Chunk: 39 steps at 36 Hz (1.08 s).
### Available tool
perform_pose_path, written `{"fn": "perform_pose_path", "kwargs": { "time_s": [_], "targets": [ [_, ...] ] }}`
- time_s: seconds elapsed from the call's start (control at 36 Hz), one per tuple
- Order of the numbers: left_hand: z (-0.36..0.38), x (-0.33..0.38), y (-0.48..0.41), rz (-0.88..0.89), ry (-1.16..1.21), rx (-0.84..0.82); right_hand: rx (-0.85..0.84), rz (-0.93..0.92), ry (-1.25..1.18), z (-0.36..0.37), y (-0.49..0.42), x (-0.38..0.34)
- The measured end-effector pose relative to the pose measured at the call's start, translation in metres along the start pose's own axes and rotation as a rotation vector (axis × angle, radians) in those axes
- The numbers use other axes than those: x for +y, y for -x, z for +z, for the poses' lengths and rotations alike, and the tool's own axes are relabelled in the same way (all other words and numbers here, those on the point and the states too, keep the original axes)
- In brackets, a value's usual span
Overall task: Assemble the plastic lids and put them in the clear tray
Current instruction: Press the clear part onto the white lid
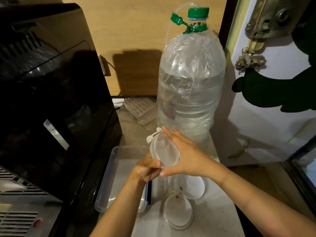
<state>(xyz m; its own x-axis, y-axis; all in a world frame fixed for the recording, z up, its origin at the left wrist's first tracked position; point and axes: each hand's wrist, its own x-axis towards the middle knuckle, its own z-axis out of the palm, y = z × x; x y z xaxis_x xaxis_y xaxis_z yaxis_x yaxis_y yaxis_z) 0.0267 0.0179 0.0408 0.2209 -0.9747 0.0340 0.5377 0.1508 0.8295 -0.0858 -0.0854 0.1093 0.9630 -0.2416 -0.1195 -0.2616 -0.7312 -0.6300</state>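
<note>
both hands hold one clear round lid (165, 152) above the far end of the clear tray (109, 170). the left hand (147, 169) pinches its lower edge, grip clenched on the lid; the right hand (184, 153) spreads over its right side, thumb under the rim, also grasping it. a white clip piece (152, 135) shows at the lid's upper left. two more lid parts lie on the worktop (213, 212): one white disc (192, 186), one clear ring lid (178, 211). one large water bottle (189, 79) stands behind.
</note>
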Motion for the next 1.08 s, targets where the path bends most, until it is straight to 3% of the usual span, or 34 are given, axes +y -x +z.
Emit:
{"fn": "perform_pose_path", "kwargs": {
  "time_s": [0.36,0.75,1.08],
  "targets": [
    [0.000,-0.002,-0.001,0.046,0.014,0.022,0.059,-0.031,0.017,0.000,-0.003,-0.006],
    [-0.008,-0.004,-0.001,-0.013,0.117,0.033,-0.023,-0.072,0.031,-0.003,-0.006,-0.001],
    [0.004,0.003,-0.002,0.053,0.000,0.009,0.028,-0.029,0.027,-0.003,-0.010,-0.002]
  ]
}}
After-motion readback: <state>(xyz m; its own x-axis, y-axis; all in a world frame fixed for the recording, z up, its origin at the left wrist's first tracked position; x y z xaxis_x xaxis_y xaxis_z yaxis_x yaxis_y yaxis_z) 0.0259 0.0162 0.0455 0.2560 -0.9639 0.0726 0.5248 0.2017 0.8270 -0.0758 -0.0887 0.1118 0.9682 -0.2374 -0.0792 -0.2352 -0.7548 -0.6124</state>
